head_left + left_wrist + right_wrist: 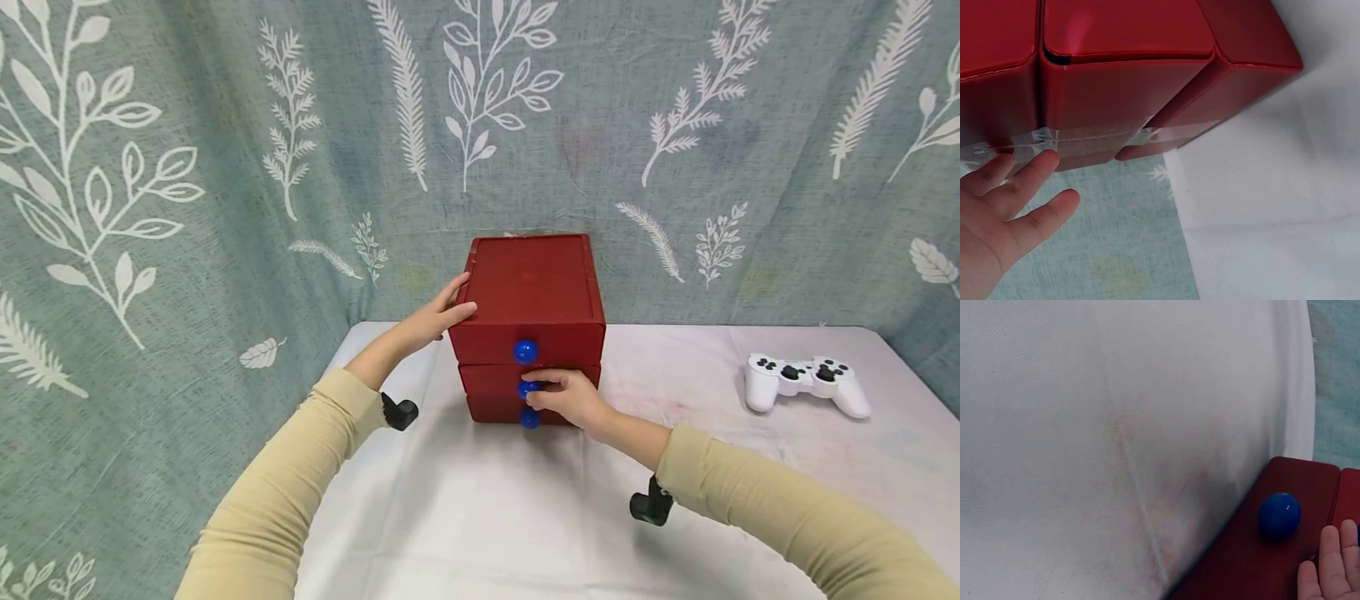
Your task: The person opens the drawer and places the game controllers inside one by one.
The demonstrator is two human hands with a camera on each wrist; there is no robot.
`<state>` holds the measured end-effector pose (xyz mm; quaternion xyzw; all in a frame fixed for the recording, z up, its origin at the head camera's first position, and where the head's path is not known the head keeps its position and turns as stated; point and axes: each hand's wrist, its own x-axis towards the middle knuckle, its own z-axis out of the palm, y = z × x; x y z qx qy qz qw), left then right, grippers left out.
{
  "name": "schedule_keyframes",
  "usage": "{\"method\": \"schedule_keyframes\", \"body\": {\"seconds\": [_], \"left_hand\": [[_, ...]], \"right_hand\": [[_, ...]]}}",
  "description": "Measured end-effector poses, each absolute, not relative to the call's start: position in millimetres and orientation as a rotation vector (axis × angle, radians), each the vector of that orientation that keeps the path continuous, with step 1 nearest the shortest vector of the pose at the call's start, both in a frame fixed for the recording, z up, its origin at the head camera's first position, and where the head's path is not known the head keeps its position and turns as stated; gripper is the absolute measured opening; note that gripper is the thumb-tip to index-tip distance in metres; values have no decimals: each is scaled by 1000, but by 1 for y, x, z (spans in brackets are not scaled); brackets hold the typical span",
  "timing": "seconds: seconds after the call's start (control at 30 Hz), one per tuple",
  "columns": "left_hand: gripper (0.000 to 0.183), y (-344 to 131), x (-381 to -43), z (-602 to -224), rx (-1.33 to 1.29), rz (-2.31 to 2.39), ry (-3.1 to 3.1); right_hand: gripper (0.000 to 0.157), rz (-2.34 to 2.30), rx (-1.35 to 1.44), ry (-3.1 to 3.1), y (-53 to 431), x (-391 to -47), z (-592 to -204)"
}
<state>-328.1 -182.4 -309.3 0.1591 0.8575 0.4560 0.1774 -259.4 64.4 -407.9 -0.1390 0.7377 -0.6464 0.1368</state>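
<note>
A red box of three stacked drawers [532, 283] stands against the back cloth, each drawer front bearing a round blue knob. My right hand [573, 402] pinches the middle knob [527, 389] between thumb and fingers. Above it is the top knob [526, 352], below it the bottom knob [529, 417]. In the right wrist view the bottom knob [1279, 515] shows beside my fingers [1330, 562]. My left hand [431, 323] rests at the box's upper left edge, fingers extended. Clear tape [1097, 137] runs along the box's side by the left fingertips.
A white game controller [806, 382] lies on the right of the white-covered table [465, 508]. Green cloth with white leaf prints [525, 108] hangs behind and to the left. Each sleeve has a small black camera mount [651, 506] at the wrist.
</note>
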Motion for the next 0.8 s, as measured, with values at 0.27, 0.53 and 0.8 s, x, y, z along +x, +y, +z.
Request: {"method": "schedule_keyframes", "body": {"seconds": [0.27, 0.53, 0.8], "left_hand": [[67, -182, -327, -309, 450, 1293, 2434], [67, -182, -325, -309, 435, 1291, 2437], [67, -181, -328, -310, 435, 1301, 2441]], "right_hand": [[35, -1883, -485, 2145, 66, -258, -412], [34, -1915, -630, 2098, 69, -254, -418], [33, -1791, -749, 2154, 70, -245, -426]]}}
